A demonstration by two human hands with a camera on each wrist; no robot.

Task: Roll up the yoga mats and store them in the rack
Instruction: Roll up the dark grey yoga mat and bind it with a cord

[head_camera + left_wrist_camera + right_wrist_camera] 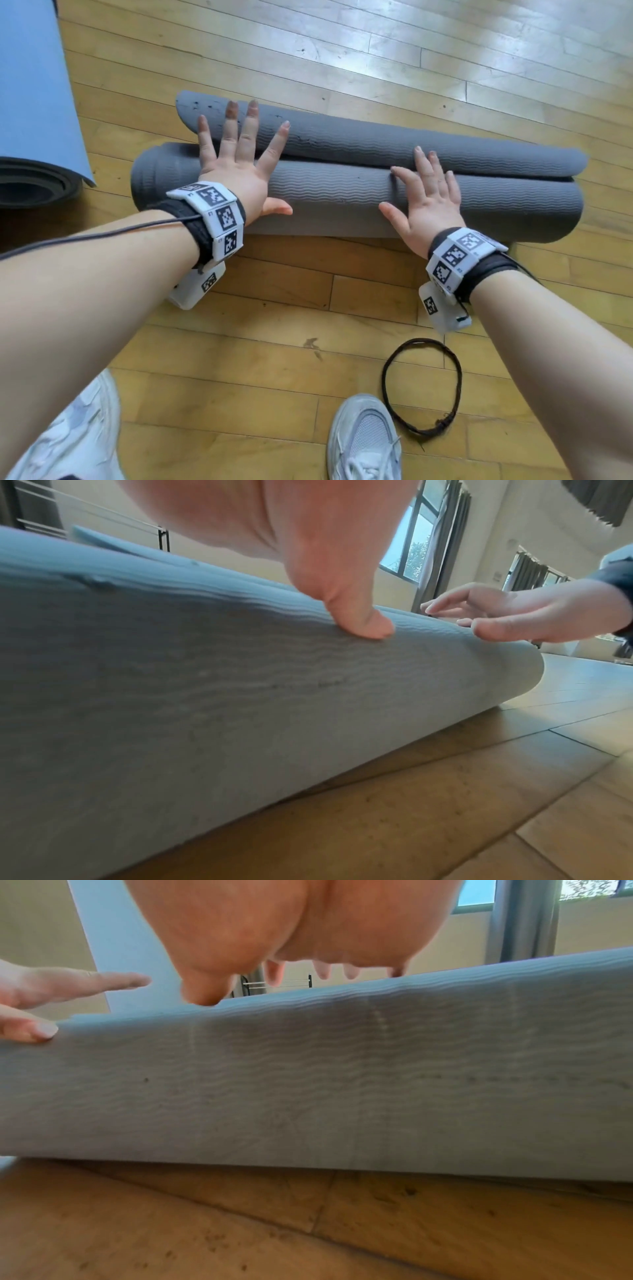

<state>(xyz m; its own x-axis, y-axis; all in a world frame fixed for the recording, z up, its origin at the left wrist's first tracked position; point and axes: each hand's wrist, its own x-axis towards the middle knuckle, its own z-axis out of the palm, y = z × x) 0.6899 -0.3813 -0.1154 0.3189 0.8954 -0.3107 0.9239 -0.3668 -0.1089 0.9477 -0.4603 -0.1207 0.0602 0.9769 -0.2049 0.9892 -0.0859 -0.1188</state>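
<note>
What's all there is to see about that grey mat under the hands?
The grey yoga mat lies on the wooden floor, almost fully rolled: a thick roll nearest the person, with a last short flap still flat beyond it. It looks like foam with a fine wavy ribbed texture and small nicks near its left end. The left hand and right hand press on top with spread fingers.

The scene is seen from the head camera, faced steeply down at the wooden floor point(274, 342). From each wrist camera, set low near the floor, a view is given upward past the palm, very close to the grey mat point(376, 192). The mat and floor are shared by all three views.
</note>
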